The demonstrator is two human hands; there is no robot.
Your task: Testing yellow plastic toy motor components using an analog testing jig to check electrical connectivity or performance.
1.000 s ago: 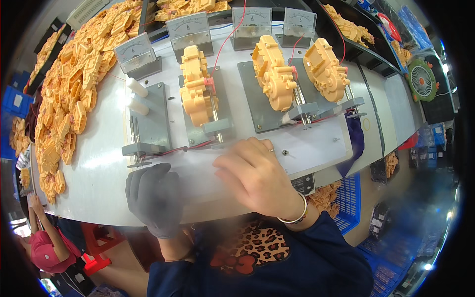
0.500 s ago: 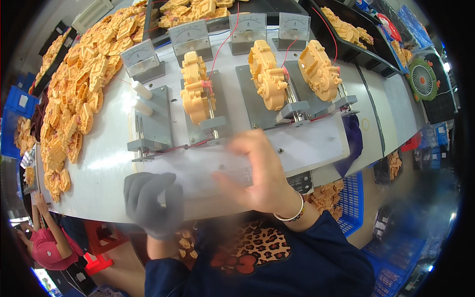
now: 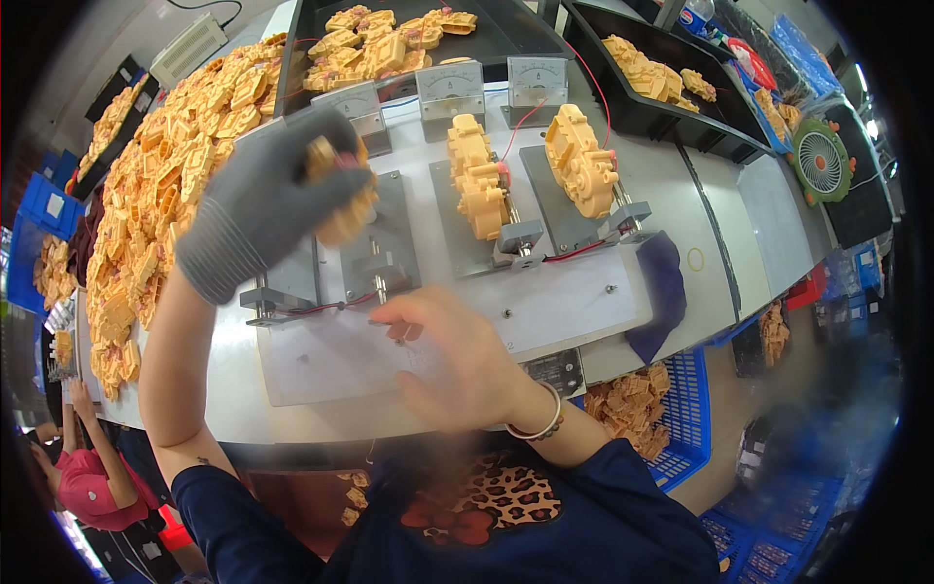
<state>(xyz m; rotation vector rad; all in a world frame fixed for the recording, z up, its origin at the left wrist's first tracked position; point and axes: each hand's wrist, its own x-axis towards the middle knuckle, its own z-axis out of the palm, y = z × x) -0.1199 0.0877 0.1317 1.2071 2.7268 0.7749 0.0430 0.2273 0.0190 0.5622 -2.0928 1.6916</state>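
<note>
My left hand (image 3: 277, 200), in a grey glove, is closed around a yellow plastic gearbox (image 3: 342, 216) above the second grey test fixture (image 3: 397, 219) from the left. The glove hides part of this gearbox. My bare right hand (image 3: 457, 365) hovers over the white board in front of that fixture's metal clamp (image 3: 377, 268). Its thumb and index finger are apart, with nothing seen between them. Farther right, one yellow gearbox (image 3: 477, 180) sits on the third fixture and another gearbox (image 3: 582, 161) on the fourth.
Analog meters (image 3: 450, 92) stand behind the fixtures. A large heap of yellow gearboxes (image 3: 146, 224) covers the left of the table. Black trays (image 3: 530, 44) at the back hold more. On the right are a purple cloth (image 3: 662, 292), a green fan (image 3: 822, 165) and a blue basket (image 3: 693, 399).
My left hand has gone up and forward from the table's front edge and now grips the gearbox lifted off the second fixture. My right hand has shifted slightly left and nearer.
</note>
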